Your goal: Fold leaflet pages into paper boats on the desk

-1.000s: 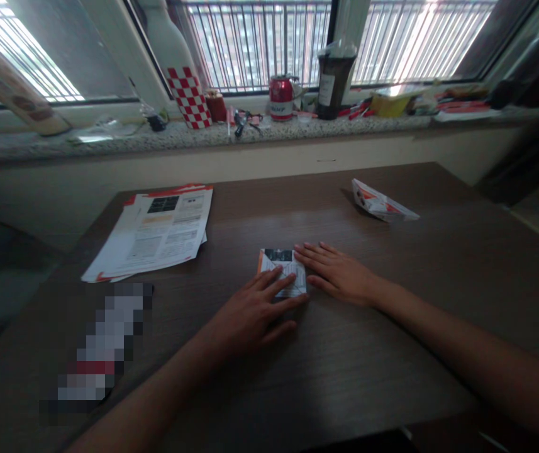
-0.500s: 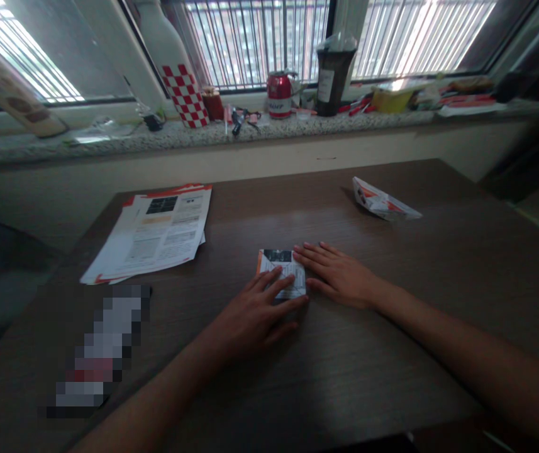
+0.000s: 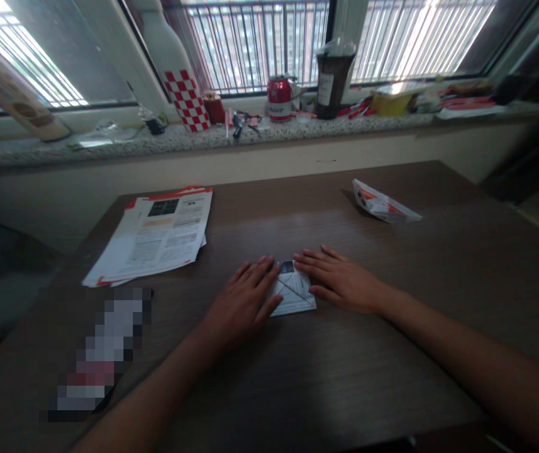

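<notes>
A small square of folded printed paper (image 3: 294, 292) lies on the brown table between my hands, with diagonal creases or flaps crossing its face. My left hand (image 3: 248, 296) rests flat over its left side, fingers stretched out and the thumb near its lower left edge. On the other side, the fingertips of my right hand (image 3: 338, 277) touch the paper's upper right part, fingers extended and held close together. Parts of the paper's left and right edges are hidden under the fingers.
Printed sheets (image 3: 165, 233) lie stacked at the back left, with a blurred-out dark-edged object (image 3: 104, 352) in front. A folded paper piece (image 3: 382, 202) stands at the back right. Along the windowsill are a checkered bottle (image 3: 185, 97), a red can (image 3: 280, 97) and a dark cup (image 3: 331, 85).
My left hand has shifted from across the paper's middle to its left side, uncovering its lower part. The paper sits slightly lower and further right. My right hand has barely moved.
</notes>
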Demonstrator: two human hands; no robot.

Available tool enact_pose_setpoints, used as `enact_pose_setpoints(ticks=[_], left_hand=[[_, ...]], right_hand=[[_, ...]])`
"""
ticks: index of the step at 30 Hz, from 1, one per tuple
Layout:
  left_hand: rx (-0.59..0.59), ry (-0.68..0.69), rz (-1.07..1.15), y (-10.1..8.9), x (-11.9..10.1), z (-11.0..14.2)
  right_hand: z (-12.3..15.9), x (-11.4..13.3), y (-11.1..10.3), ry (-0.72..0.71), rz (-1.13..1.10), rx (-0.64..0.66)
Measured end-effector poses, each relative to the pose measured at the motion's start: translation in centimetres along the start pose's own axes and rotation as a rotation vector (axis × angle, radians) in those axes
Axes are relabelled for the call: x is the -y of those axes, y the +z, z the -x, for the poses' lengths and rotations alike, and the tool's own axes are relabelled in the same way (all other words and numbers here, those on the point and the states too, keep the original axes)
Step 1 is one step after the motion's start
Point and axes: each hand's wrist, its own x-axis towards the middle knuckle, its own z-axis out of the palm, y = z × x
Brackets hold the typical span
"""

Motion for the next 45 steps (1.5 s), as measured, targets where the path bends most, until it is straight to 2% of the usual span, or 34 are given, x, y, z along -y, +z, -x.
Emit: enact_pose_setpoints(ticks=[9,20,27,32,37,45], left_hand=[[0.029,0.031,-0.007,0.4,0.3,0.6],[0.059,-0.018,-0.024,0.9,0.7,0.7],[-0.023,-0.009,0.003,0.4,0.8,0.5],[-0.135,-0.07,0.081,0.0,0.6,-0.1],[-0.233,-0.073,0.137,0.1,0.3,-0.6],[-0.233,-0.097,0.146,-0.1,0.3,-0.5]], right_hand=[[0.1,0.1,0.2,0.02,-0.005,-0.014],[0.1,0.1,0.2,0.027,-0.045,-0.035],[0.1,0.0,0.2,0.022,-0.05,-0.037],[0.2,-0.2,0.2,0.003,-0.066,-0.038],[0.3,-0.1,0.1,-0.008,-0.096,-0.046],[0.1,-0.3,-0.1,-0.031,-0.135,-0.136]])
